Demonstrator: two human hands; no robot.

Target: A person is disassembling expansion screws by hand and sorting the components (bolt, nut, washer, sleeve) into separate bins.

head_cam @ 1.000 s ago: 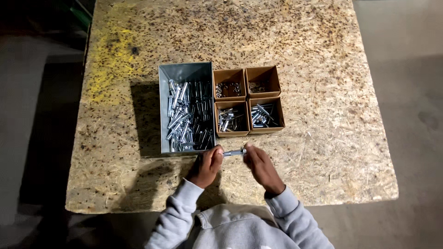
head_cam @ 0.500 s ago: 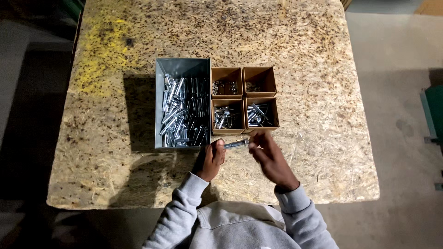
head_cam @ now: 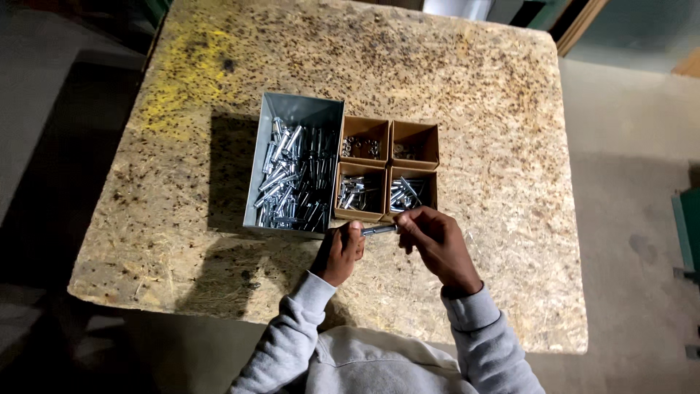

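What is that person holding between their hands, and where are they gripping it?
A small metal bolt, held level: the left hand pinches one end, the right hand the other, just in front of the small brown boxes.

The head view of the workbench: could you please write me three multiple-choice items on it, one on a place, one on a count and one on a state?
1. Where is the grey metal bin?
A. left of the brown boxes
B. right of them
C. on the floor

2. How many small brown boxes are there?
A. two
B. four
C. six

3. The metal bolt is
A. lying in the bin
B. held between both hands
C. lying on the table

Answers:
1 A, it adjoins their left side.
2 B, they form a two-by-two block.
3 B, the left hand and the right hand grip its ends.
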